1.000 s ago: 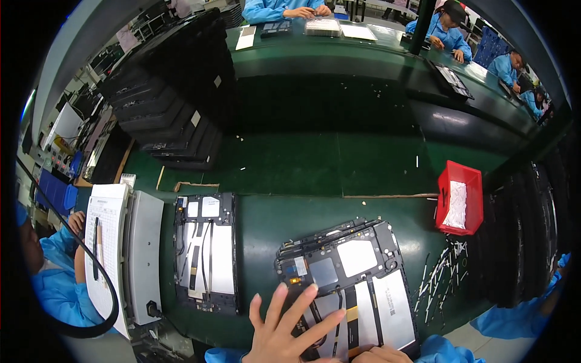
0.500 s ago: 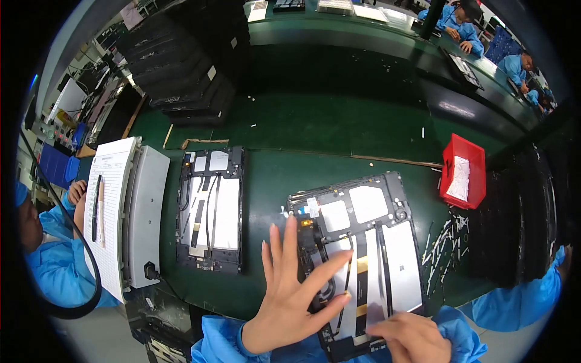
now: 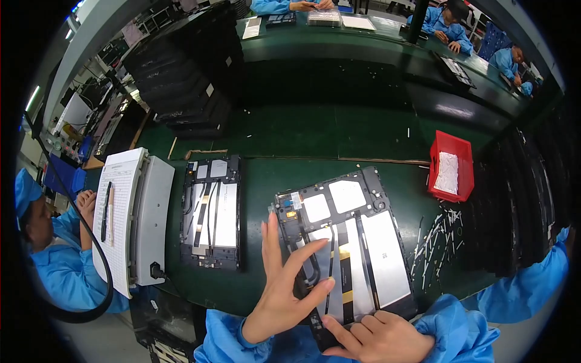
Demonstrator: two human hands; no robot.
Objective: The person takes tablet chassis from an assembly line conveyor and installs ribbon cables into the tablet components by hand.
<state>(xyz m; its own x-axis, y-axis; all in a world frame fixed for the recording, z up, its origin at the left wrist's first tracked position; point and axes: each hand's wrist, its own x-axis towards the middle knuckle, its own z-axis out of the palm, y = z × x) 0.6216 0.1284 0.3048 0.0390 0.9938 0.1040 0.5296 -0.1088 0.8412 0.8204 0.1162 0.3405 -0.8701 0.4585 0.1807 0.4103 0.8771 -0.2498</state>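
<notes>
A flat rectangular device with a black frame and a silver metal panel (image 3: 387, 260) is lying on the dark green counter (image 3: 257, 181), tilting slightly to the left and sitting right in front of the person. Two pale rectangular patches (image 3: 349, 195) are showing near its far end, and a black ribbon strip with gold bands (image 3: 345, 272) is running down its silver panel.

The left hand (image 3: 284, 287) is spreading wide over the device's left side, its fingers pointing away from the body and its thumb reaching over the panel. The right hand (image 3: 378, 337) is curling its fingers at the near edge, the index finger lying along the black frame; whether it is gripping that edge, one cannot tell.

To the left, a second black-framed device with a silver panel (image 3: 227, 209) is lying well apart from the first. Beyond it, a pale grey metal box (image 3: 154, 224) is standing beside a white printed paper form (image 3: 121, 181), on which a black pen (image 3: 106, 212) and a tan pen (image 3: 111, 215) are resting side by side.

To the right, a red plastic bin (image 3: 465, 178) is holding crumpled white material (image 3: 446, 173), and thin white and dark strips (image 3: 437, 242) are lying scattered nearer the person.
</notes>
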